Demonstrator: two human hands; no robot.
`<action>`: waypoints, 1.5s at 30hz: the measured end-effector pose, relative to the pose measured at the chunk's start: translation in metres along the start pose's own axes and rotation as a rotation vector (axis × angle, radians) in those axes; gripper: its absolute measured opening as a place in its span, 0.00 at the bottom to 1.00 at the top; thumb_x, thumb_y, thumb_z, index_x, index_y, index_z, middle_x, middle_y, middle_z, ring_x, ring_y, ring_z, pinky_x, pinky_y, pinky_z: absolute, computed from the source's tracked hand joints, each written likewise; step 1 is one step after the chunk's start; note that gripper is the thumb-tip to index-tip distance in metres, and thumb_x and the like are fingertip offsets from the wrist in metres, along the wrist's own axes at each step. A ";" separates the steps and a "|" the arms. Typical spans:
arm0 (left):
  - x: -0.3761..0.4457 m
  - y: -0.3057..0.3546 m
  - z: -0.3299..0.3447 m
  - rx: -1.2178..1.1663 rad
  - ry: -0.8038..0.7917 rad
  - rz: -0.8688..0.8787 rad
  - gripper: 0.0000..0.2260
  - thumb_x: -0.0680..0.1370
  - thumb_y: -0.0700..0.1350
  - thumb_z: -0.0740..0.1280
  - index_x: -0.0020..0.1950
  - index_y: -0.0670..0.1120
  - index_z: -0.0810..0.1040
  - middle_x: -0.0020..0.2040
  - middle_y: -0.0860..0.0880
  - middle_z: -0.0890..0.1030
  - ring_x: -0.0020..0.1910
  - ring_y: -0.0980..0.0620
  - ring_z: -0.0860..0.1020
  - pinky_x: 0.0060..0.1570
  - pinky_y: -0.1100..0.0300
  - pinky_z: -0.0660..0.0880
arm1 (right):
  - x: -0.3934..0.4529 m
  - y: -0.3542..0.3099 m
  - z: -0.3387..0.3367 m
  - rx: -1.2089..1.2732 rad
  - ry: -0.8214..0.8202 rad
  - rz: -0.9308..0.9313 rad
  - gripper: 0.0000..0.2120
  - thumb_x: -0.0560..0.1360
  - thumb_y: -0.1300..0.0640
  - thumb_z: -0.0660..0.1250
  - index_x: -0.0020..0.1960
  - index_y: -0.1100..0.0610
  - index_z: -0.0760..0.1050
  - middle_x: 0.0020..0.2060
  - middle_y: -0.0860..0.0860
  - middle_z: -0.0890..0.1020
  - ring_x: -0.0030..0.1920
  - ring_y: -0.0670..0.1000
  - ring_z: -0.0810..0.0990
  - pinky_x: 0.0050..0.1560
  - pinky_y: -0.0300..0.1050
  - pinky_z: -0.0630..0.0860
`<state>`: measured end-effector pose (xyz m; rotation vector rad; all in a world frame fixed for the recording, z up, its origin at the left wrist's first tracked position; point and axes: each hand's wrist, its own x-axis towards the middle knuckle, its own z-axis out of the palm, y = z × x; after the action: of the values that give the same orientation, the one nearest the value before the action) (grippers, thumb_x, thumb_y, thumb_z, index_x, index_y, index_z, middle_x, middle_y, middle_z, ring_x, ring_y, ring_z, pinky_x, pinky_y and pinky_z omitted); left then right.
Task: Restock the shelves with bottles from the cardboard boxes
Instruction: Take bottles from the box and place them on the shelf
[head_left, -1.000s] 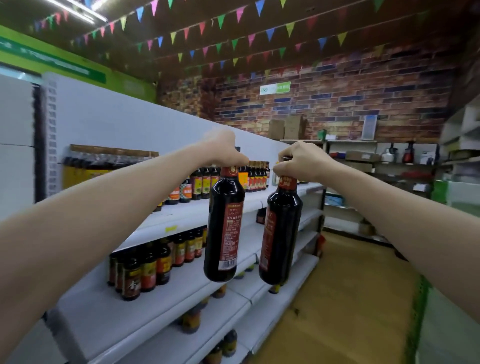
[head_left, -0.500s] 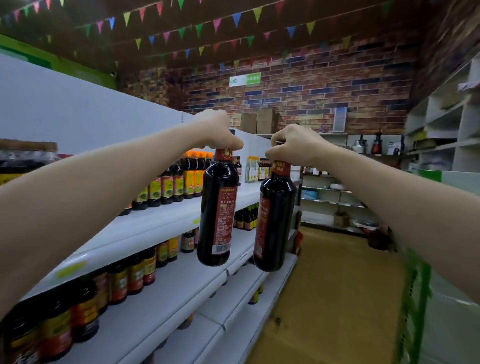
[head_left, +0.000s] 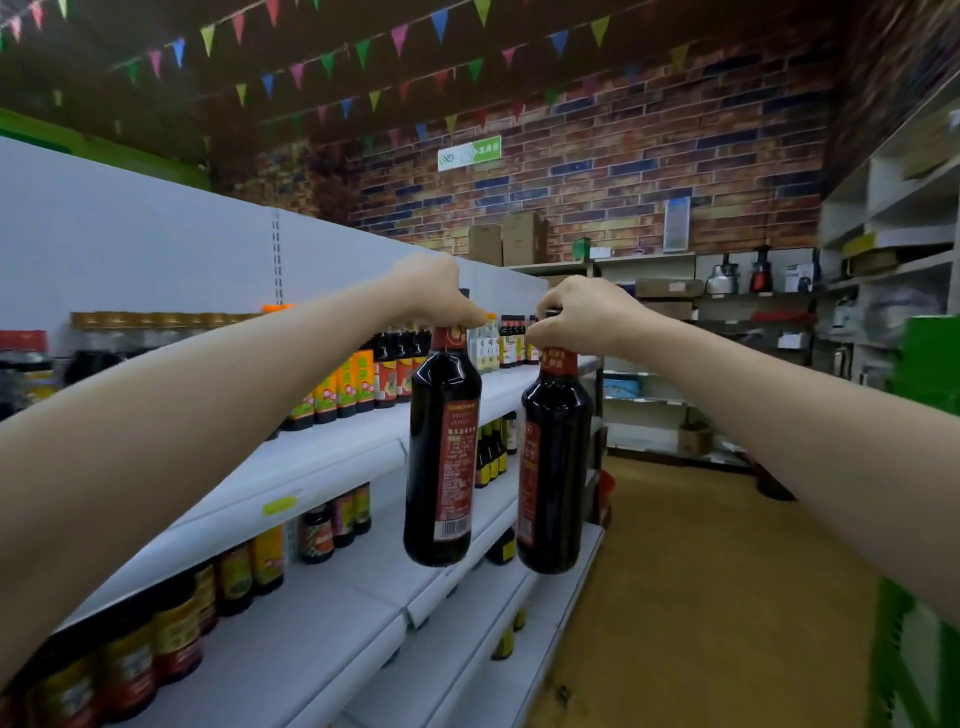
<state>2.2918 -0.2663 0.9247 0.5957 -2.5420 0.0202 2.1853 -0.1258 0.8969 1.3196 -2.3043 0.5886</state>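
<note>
My left hand grips the neck of a tall dark bottle with a red label, which hangs upright in the air. My right hand grips the neck of a second dark bottle just to its right, hanging at nearly the same height. Both bottles hover beside the white shelves on my left, in front of the upper tiers. The caps are hidden under my fingers.
Rows of sauce bottles stand on the upper shelf and more bottles on the tier below. A yellow-brown aisle floor runs ahead to a brick wall with cardboard boxes. Green-edged racks stand at my right.
I have moved forward along the aisle with both bottles still hanging from my hands. The shelves have slid past on my left, and the bottles sit slightly further right in view.
</note>
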 end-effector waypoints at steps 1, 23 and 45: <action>0.017 0.006 0.008 -0.004 0.011 -0.007 0.19 0.74 0.52 0.68 0.30 0.43 0.68 0.28 0.48 0.69 0.26 0.52 0.67 0.26 0.62 0.63 | 0.013 0.018 0.003 0.002 0.006 -0.014 0.18 0.72 0.50 0.66 0.47 0.66 0.78 0.35 0.55 0.72 0.36 0.53 0.69 0.36 0.46 0.64; 0.334 0.025 0.187 0.016 0.108 -0.155 0.19 0.73 0.50 0.68 0.29 0.44 0.64 0.27 0.49 0.65 0.26 0.51 0.65 0.26 0.61 0.61 | 0.281 0.257 0.137 0.116 -0.056 -0.126 0.10 0.72 0.53 0.66 0.36 0.57 0.70 0.30 0.53 0.66 0.34 0.52 0.64 0.34 0.45 0.58; 0.628 -0.051 0.311 0.161 0.167 -0.311 0.17 0.75 0.52 0.67 0.33 0.43 0.67 0.29 0.47 0.71 0.28 0.50 0.70 0.25 0.61 0.66 | 0.585 0.385 0.262 0.315 0.085 -0.266 0.12 0.69 0.55 0.66 0.34 0.57 0.65 0.31 0.54 0.64 0.33 0.52 0.63 0.34 0.45 0.57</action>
<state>1.6804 -0.6103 0.9625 1.0039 -2.2757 0.1586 1.5396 -0.5005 0.9427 1.6749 -1.9796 0.9232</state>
